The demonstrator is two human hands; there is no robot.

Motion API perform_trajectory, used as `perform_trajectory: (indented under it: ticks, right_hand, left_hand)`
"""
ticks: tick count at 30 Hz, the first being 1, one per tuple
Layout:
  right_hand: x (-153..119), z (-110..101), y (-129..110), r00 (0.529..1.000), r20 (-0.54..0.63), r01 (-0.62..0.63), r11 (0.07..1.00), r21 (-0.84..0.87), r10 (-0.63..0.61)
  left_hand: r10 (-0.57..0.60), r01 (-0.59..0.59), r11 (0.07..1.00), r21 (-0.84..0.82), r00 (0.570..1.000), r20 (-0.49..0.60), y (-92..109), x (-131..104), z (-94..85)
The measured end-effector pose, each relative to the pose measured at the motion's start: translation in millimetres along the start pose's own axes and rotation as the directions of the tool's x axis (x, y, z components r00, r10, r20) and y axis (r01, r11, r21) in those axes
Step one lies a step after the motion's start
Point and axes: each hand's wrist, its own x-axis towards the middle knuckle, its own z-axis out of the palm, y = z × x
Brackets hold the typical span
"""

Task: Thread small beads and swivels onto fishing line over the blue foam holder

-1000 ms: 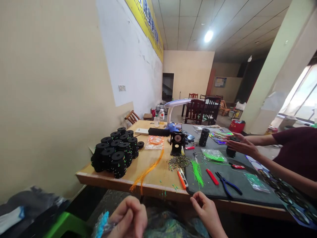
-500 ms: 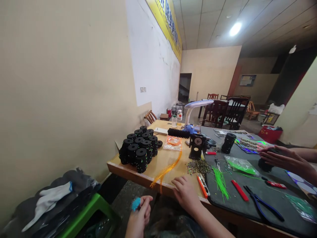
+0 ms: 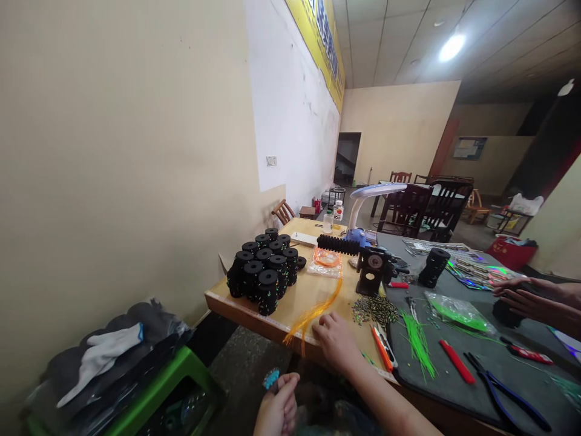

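My left hand [image 3: 282, 402] is closed below the table's front edge, with a small turquoise frilled piece [image 3: 271, 379] sticking out of it. My right hand [image 3: 334, 339] rests at the table edge, fingers curled down beside a bundle of orange strands [image 3: 313, 312]; what its fingertips hold, if anything, is hidden. Black spools [image 3: 267, 290] stand grouped at the table's left. Behind my right hand lie a pile of small beads [image 3: 376, 310] and a black device [image 3: 371, 269] with a ribbed black rod [image 3: 338, 244]. Orange-handled snips [image 3: 382, 348] lie to its right.
A dark mat [image 3: 454, 327] carries green strands [image 3: 418, 345], a red tool [image 3: 456, 361], blue-handled pliers [image 3: 503, 387] and a black roll [image 3: 434, 267]. Another person's hands [image 3: 529, 297] are at the far right. A white glove [image 3: 102, 357] lies over a green stool [image 3: 167, 387] at left.
The view has shifted, moving the table rightward in the picture. My right hand is now nearer the orange strands. My left hand appears lower and further right, still closed with the turquoise piece.
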Motion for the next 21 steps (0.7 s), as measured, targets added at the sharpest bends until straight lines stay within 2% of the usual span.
perform_trajectory:
  ticks: [6, 12, 21]
  right_hand:
    - [-16.0, -3.0, 4.6, 0.996, -0.004, 0.087, 0.996, 0.028, -0.087]
    - [-9.2, -2.5, 3.2, 0.995, 0.007, 0.1, 0.994, 0.052, -0.101]
    - [-10.9, -2.7, 2.5, 0.989, 0.038, 0.138, 0.987, 0.086, -0.142]
  left_hand:
    - [0.032, -0.033, 0.998, -0.045, 0.999, -0.022, -3.2, 2.5, -15.1]
    - [0.014, -0.016, 0.998, -0.056, 1.0, -0.023, -5.9, 1.6, -12.2]
    - [0.033, -0.037, 0.996, -0.079, 0.998, -0.044, 4.1, -4.8, -12.5]
